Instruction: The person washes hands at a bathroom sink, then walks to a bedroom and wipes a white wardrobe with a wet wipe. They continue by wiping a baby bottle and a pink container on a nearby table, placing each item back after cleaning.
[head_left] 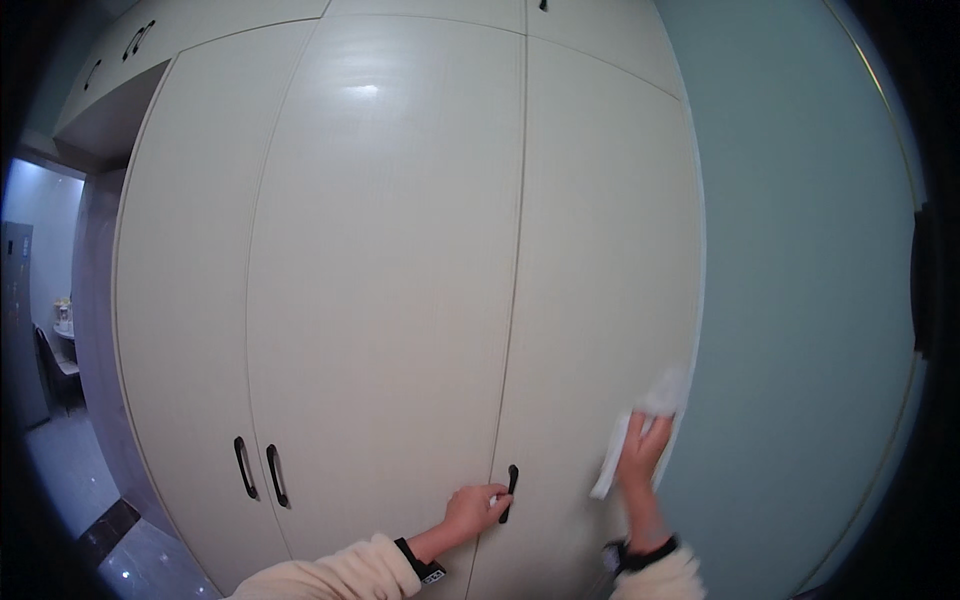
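My left hand (472, 512) is closed on the black handle (513, 478) of the right-hand wardrobe door, its fingers curled at the handle's middle. Against that door (600, 250), close to its right edge, my right hand (641, 458) holds a white cloth (663, 388). The cloth sticks out beyond the fingertips, smeared by motion, and another part of it hangs down left of the hand. Whether it is fabric or paper I cannot tell.
Two more black handles (276, 476) sit low on the doors to the left. A green wall panel (800, 280) borders the wardrobe on the right. At the far left, an opening shows a grey fridge (22, 320), a chair (57, 365) and a shiny tiled floor (70, 460).
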